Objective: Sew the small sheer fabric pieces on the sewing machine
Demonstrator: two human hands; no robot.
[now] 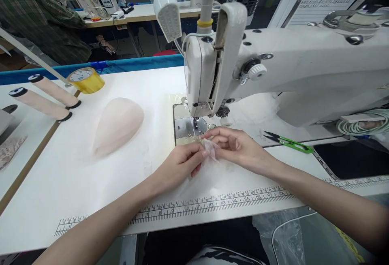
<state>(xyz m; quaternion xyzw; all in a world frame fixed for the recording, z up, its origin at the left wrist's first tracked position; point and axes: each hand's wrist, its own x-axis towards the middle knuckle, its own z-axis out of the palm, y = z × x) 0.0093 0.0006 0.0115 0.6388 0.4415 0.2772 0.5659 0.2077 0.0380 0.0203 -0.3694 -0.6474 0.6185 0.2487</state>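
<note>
My left hand (179,164) and my right hand (234,145) meet just in front of the needle plate (186,128) of a white sewing machine (273,66). Both pinch a small piece of sheer pale pink fabric (211,149) between thumb and fingers. More of this thin fabric lies spread on the table below my hands. The needle and presser foot (195,122) stand a little behind my fingertips.
A pale pink moulded cup (117,125) lies to the left. Yellow tape roll (86,80) and two thread cones (45,97) sit further left. Green thread snips (288,141) lie to the right. A printed ruler (212,202) runs along the table's front edge. Another person sits at the back left.
</note>
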